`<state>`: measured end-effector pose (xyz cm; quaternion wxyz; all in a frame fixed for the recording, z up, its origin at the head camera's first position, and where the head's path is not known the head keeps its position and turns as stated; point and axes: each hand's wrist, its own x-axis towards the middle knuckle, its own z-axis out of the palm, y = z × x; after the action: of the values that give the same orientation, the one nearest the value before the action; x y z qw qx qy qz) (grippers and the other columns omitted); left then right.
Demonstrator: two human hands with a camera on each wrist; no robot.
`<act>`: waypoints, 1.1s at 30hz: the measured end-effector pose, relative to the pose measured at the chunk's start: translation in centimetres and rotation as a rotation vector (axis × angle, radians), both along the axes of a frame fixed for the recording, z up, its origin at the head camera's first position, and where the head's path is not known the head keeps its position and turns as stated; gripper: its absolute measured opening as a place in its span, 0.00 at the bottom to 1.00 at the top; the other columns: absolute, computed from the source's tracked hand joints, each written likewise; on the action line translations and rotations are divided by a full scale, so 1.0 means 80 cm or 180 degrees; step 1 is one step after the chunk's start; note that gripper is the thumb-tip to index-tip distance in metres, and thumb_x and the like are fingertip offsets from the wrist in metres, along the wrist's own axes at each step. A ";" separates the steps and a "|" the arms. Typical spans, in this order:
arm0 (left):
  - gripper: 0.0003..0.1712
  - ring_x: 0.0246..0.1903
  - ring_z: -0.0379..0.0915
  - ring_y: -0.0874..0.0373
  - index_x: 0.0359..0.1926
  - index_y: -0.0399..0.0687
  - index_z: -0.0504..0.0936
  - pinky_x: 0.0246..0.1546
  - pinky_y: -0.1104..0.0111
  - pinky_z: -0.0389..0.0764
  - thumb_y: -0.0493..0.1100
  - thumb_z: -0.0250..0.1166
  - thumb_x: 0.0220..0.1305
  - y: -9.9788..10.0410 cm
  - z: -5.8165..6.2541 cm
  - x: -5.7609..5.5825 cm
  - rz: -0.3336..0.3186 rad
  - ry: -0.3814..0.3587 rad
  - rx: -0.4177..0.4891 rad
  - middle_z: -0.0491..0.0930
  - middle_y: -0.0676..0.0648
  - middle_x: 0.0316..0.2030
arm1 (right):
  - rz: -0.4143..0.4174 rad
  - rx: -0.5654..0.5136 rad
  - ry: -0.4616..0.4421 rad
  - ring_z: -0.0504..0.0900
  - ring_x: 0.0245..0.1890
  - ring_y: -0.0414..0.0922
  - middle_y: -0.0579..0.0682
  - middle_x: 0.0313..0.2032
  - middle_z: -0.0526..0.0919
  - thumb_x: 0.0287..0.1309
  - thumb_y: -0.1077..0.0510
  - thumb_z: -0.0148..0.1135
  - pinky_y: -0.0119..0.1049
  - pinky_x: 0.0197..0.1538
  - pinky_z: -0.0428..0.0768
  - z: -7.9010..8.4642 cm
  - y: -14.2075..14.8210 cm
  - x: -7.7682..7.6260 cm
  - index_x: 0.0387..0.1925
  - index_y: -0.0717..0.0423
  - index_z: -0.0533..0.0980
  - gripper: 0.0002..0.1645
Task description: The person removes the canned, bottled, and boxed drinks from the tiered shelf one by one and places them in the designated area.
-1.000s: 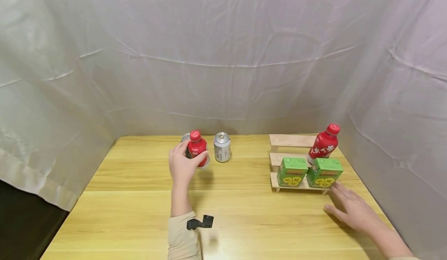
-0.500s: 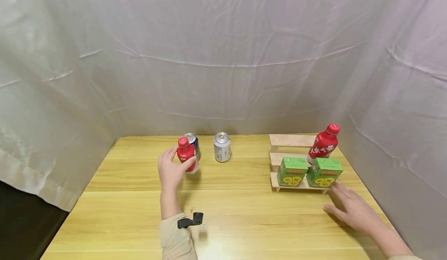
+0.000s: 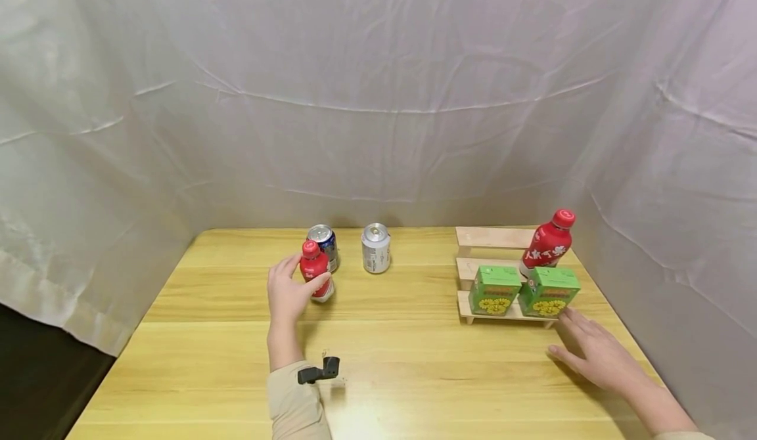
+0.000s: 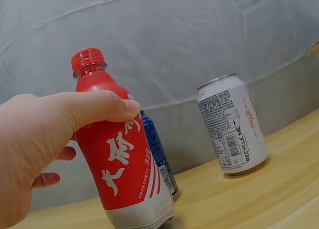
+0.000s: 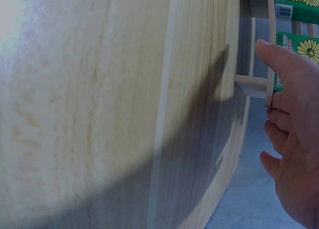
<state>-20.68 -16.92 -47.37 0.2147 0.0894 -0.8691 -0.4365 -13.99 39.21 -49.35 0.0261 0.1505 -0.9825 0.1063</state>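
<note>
My left hand [image 3: 288, 293] grips a red bottle [image 4: 117, 154] with a red cap, thumb across its front and fingers behind it. The bottle stands nearly upright at the left of the table, just in front of a blue can [image 3: 324, 246] that it partly hides. A white can [image 3: 376, 248] stands to their right. At the front right corner of a stepped wooden rack [image 3: 464, 305], my right hand [image 3: 600, 354] lies with its fingers extended, fingertips right by the rack's edge. Two green boxes with yellow flowers, a left box [image 3: 495, 289] and a right box [image 3: 550, 292], sit on the lowest step.
Another red bottle [image 3: 550, 243] stands on the rack behind the right green box. The rack's top step [image 3: 497, 237] shows bare wood. Grey-white curtains [image 3: 378, 131] enclose the back and sides of the wooden table [image 3: 414, 374].
My left hand has carried the red bottle leftward and toward me, lower over the table, so the blue can shows more. My right hand has stayed at the rack.
</note>
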 end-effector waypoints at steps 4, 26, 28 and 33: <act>0.43 0.64 0.61 0.41 0.61 0.42 0.77 0.65 0.44 0.60 0.57 0.78 0.44 -0.002 -0.001 0.002 -0.0016 0.0013 0.0012 0.74 0.37 0.62 | 0.0007 -0.0009 0.0009 0.64 0.65 0.71 0.76 0.66 0.61 0.60 0.38 0.61 0.65 0.63 0.62 0.000 -0.001 0.000 0.64 0.73 0.65 0.48; 0.46 0.66 0.58 0.42 0.63 0.40 0.73 0.67 0.46 0.61 0.55 0.78 0.45 -0.010 -0.003 0.006 -0.0186 -0.0232 0.0260 0.71 0.37 0.64 | -0.0018 -0.0022 -0.0009 0.64 0.65 0.71 0.76 0.66 0.61 0.59 0.38 0.62 0.65 0.63 0.63 -0.004 0.000 0.001 0.65 0.72 0.65 0.48; 0.47 0.67 0.56 0.42 0.65 0.41 0.71 0.68 0.45 0.59 0.55 0.78 0.46 -0.011 -0.002 0.006 -0.0247 -0.0314 0.0281 0.69 0.37 0.65 | -0.0018 -0.0028 0.0002 0.64 0.65 0.71 0.76 0.66 0.62 0.59 0.38 0.62 0.65 0.63 0.63 -0.003 0.000 0.000 0.65 0.72 0.65 0.48; 0.48 0.70 0.53 0.41 0.67 0.44 0.68 0.69 0.42 0.56 0.58 0.76 0.49 -0.016 0.001 0.008 -0.0356 -0.0499 0.0355 0.65 0.39 0.68 | -0.0008 -0.0039 0.0039 0.64 0.64 0.71 0.76 0.66 0.61 0.59 0.38 0.62 0.65 0.63 0.62 -0.004 0.000 0.000 0.64 0.72 0.65 0.48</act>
<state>-20.05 -18.22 -47.29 0.1161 0.0864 -0.8612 -0.4871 -14.00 39.19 -49.64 0.0332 0.1498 -0.9819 0.1113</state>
